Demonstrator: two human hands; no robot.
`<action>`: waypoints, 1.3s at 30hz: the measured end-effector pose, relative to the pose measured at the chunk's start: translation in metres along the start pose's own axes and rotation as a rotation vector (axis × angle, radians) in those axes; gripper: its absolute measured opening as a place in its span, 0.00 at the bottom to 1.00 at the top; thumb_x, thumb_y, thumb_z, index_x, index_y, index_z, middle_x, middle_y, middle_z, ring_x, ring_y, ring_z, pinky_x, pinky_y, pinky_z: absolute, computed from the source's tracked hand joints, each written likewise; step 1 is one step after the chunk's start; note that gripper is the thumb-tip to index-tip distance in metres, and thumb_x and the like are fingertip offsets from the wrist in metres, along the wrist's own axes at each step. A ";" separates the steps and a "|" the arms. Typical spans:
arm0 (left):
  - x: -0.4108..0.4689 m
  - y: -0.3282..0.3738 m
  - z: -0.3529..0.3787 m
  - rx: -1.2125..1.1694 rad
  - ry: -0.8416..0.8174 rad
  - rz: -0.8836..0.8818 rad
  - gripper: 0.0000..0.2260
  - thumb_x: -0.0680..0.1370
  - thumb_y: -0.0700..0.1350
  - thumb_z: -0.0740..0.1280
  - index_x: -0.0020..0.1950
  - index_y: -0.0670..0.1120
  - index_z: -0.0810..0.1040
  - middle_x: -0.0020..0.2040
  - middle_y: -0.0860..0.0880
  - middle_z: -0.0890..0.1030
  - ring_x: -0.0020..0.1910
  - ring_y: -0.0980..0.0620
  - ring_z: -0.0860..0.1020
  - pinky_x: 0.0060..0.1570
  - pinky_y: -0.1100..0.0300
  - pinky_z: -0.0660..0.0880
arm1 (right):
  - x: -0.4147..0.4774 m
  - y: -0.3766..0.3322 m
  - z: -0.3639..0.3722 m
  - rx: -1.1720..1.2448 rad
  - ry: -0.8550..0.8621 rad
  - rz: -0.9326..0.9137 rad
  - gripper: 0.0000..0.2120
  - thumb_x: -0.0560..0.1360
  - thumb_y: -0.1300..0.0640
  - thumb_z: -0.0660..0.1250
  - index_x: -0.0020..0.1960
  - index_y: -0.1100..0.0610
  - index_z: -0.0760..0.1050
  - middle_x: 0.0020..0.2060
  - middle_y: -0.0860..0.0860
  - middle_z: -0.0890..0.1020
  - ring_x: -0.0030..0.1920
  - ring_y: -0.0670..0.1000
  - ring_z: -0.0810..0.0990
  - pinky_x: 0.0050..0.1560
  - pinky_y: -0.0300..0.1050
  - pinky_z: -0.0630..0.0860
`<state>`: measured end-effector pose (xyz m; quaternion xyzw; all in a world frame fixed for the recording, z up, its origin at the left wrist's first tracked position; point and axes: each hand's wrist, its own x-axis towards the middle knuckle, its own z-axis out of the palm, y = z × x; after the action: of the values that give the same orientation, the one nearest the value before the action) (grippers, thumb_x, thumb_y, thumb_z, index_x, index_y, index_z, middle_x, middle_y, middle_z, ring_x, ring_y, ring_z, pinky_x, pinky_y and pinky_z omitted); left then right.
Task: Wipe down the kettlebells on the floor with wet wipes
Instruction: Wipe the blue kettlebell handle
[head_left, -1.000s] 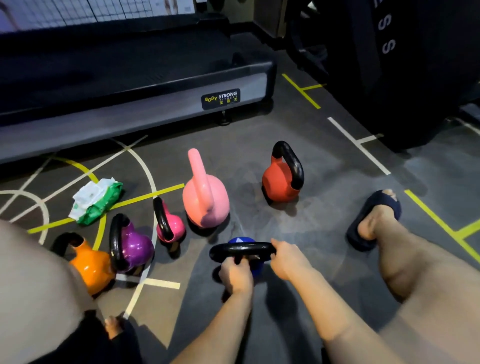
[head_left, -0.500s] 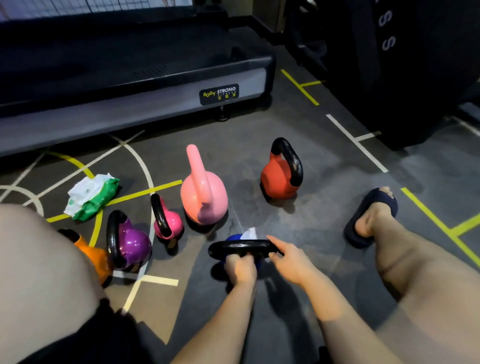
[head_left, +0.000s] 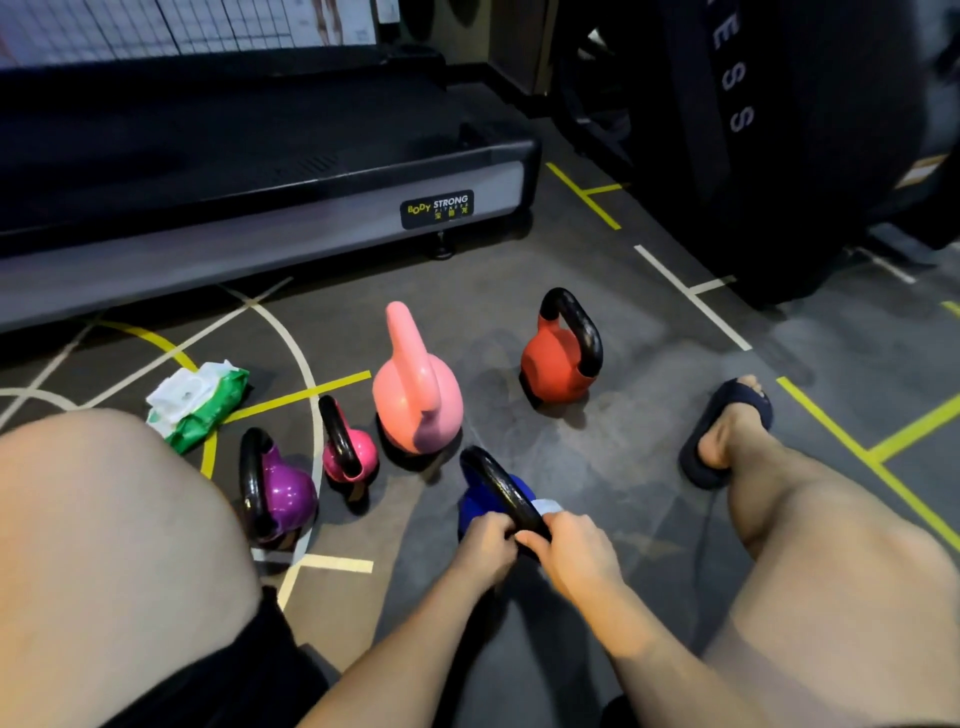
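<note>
A blue kettlebell (head_left: 475, 506) with a black handle stands on the floor in front of me. My left hand (head_left: 485, 545) grips the near end of its handle. My right hand (head_left: 574, 545) holds a white wet wipe (head_left: 546, 506) against the handle's right side. Further off stand a light pink kettlebell (head_left: 418, 395), a red one (head_left: 558, 366), a small magenta one (head_left: 350, 454) and a purple one (head_left: 283, 491). A green pack of wet wipes (head_left: 200, 402) lies at the left.
A treadmill base (head_left: 270, 208) runs across the back. Dark gym equipment (head_left: 779, 130) fills the upper right. My left knee (head_left: 114, 545) covers the lower left and my right leg, in a dark slipper (head_left: 727, 431), stretches out at the right.
The blue kettlebell has turned, so its handle now runs away from me instead of crosswise. My right hand has moved onto the handle with the wipe. The orange kettlebell is now hidden behind my left knee.
</note>
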<state>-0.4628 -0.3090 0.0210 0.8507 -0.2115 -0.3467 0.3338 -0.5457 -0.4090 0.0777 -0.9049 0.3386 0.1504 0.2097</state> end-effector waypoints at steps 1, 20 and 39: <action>-0.002 -0.004 0.001 0.026 -0.001 0.045 0.09 0.77 0.37 0.64 0.50 0.39 0.84 0.49 0.40 0.85 0.46 0.48 0.79 0.43 0.58 0.70 | 0.000 0.000 0.002 0.014 0.003 0.016 0.20 0.78 0.38 0.63 0.59 0.51 0.77 0.50 0.54 0.83 0.53 0.59 0.82 0.48 0.48 0.75; -0.013 -0.005 0.012 -0.355 0.104 0.008 0.15 0.78 0.36 0.64 0.51 0.53 0.86 0.42 0.57 0.83 0.40 0.59 0.78 0.39 0.73 0.70 | -0.001 -0.002 0.009 0.139 -0.018 0.084 0.15 0.78 0.41 0.65 0.58 0.49 0.79 0.45 0.51 0.84 0.49 0.55 0.83 0.47 0.48 0.78; -0.022 0.002 0.006 -0.991 -0.016 -0.216 0.14 0.78 0.29 0.62 0.46 0.42 0.85 0.41 0.43 0.86 0.39 0.48 0.81 0.41 0.60 0.77 | -0.006 -0.026 0.003 0.019 -0.064 0.220 0.14 0.80 0.46 0.64 0.58 0.53 0.79 0.51 0.54 0.84 0.53 0.57 0.82 0.49 0.47 0.76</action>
<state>-0.4821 -0.2996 0.0288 0.6045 0.0649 -0.4446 0.6578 -0.5328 -0.3870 0.0846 -0.8549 0.4305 0.1979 0.2112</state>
